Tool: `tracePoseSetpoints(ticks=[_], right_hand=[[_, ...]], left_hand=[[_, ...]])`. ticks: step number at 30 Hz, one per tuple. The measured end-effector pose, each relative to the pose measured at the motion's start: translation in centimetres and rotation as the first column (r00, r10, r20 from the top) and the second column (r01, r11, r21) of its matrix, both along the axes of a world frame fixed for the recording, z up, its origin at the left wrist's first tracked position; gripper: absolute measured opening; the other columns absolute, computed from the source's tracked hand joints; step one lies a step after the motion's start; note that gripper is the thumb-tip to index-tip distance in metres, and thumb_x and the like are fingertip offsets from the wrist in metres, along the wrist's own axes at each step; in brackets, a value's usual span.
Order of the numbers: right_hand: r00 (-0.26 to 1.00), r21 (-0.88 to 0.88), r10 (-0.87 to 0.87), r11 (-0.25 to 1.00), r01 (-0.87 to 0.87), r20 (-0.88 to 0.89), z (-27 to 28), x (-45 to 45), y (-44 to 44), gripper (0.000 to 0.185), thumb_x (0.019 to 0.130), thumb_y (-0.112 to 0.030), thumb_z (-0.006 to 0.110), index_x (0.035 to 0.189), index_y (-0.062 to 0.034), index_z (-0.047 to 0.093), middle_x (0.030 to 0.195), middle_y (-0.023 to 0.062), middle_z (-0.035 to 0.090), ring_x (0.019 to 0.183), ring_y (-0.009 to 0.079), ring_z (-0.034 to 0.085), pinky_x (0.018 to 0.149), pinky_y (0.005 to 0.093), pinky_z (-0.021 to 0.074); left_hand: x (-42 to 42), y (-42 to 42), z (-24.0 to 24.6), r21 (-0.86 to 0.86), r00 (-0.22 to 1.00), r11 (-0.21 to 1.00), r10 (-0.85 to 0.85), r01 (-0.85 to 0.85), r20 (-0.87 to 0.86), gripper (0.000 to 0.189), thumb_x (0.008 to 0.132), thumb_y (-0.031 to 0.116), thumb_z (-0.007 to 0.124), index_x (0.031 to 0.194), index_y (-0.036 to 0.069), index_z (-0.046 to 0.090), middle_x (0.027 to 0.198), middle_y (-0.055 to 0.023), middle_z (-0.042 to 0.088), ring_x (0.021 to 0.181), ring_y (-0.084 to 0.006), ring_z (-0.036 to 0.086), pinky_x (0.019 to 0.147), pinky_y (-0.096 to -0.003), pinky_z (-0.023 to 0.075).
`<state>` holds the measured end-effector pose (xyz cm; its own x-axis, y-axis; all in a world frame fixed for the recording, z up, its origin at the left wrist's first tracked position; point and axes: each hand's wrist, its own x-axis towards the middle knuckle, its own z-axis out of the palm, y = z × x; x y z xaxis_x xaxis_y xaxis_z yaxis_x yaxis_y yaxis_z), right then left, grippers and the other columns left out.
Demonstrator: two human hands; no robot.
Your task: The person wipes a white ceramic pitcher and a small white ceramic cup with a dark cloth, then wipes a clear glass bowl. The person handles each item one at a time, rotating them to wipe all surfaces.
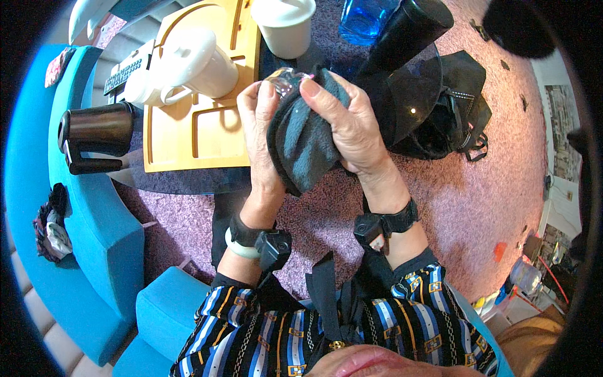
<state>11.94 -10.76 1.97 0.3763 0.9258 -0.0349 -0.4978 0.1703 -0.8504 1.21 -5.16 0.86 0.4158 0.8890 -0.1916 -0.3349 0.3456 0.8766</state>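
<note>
My two hands hold a bunched dark grey cloth (pixel 306 141) above the near edge of the round glass table. Pressed along its left side is my left hand (pixel 261 132), with the thumb upright at the cloth's top. My right hand (pixel 355 125) grips the cloth from the right, its thumb over the upper edge. Between the thumbs shows a clear, shiny object (pixel 286 80), glass or plastic; its lower part is hidden by the cloth and fingers. A wooden tray (pixel 219 162) lies left of my hands, carrying a white lidded pitcher (pixel 216 68).
Beyond my hands stand a white lidded canister (pixel 285 35), a blue glass (pixel 360 23) and a black cylindrical container (pixel 410 33). A dark brown pitcher (pixel 99 129) sits at the table's left edge. A black bag (pixel 464 89) is at right; a blue sofa (pixel 89 198) curves left.
</note>
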Motion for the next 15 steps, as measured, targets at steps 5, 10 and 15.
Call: tracePoseSetpoints(ticks=[5, 10, 15], right_hand=[[0.870, -0.008, -0.118, 0.990, 0.138, 0.479, -0.7, -0.6, 0.5, 0.031, 0.098, -0.029, 0.060, 0.090, 0.0007, 0.062, 0.072, 0.0057, 0.061, 0.068, 0.0076, 0.053, 0.062, 0.0283, 0.0457], [0.833, 0.068, -0.177, 0.984, 0.166, 0.524, -1.0, -1.4, 0.5, 0.034, 0.099, -0.028, 0.059, 0.091, 0.0046, 0.060, 0.071, 0.0158, 0.060, 0.068, 0.0117, 0.055, 0.062, 0.0328, 0.0465], [0.880, 0.087, -0.032, 0.996, -0.010, 0.474, -0.8, -1.2, 0.2, 0.033, 0.099, -0.030, 0.059, 0.096, 0.0030, 0.062, 0.077, 0.0141, 0.061, 0.073, 0.0114, 0.054, 0.067, 0.0314, 0.0462]], left_hand=[[-0.4, -0.4, -0.5, 0.012, 0.998, 0.998, -0.058, 0.058, 0.006, 0.055, 0.096, 0.040, 0.060, 0.132, 0.004, 0.040, 0.117, -0.0076, 0.050, 0.109, -0.0147, 0.051, 0.095, -0.0298, 0.0434], [-0.8, -0.7, 0.1, -0.094, 0.984, 0.991, -0.079, 0.095, 0.159, 0.049, 0.096, 0.027, 0.061, 0.134, 0.006, 0.039, 0.116, -0.0056, 0.051, 0.109, -0.0143, 0.052, 0.097, -0.0299, 0.0434], [-0.8, -0.1, 0.7, -0.127, 0.953, 0.990, -0.019, 0.060, 0.303, 0.036, 0.096, 0.026, 0.059, 0.126, 0.006, 0.050, 0.111, -0.0070, 0.058, 0.108, -0.0158, 0.055, 0.096, -0.0311, 0.0450]])
